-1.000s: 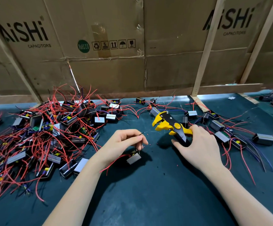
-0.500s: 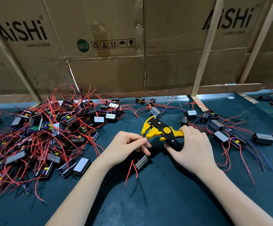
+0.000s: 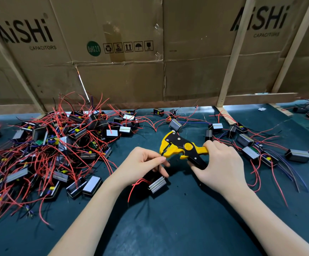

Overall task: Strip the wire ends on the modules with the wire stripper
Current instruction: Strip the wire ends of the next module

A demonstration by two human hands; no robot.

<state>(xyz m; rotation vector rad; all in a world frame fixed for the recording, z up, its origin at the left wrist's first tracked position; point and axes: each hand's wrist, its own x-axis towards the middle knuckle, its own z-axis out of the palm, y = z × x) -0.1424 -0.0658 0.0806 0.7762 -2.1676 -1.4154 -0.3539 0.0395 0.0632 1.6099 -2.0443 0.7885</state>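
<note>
Left hand [image 3: 144,164] pinched a module's [image 3: 157,184] wire end at the wire stripper's [image 3: 182,148] mouth, handles gripped by right hand [image 3: 222,163]; a squeeze seemed called for next.

Two hands [image 3: 142,166], one wire stripper [image 3: 179,147], and dozens of wired modules [image 3: 157,184], too tangled to count exactly.

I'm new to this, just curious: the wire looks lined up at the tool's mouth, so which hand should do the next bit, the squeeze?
Probably the right hand: it already grips the wire stripper by its handles. The left hand pinches the wire at the tool's mouth.
</note>
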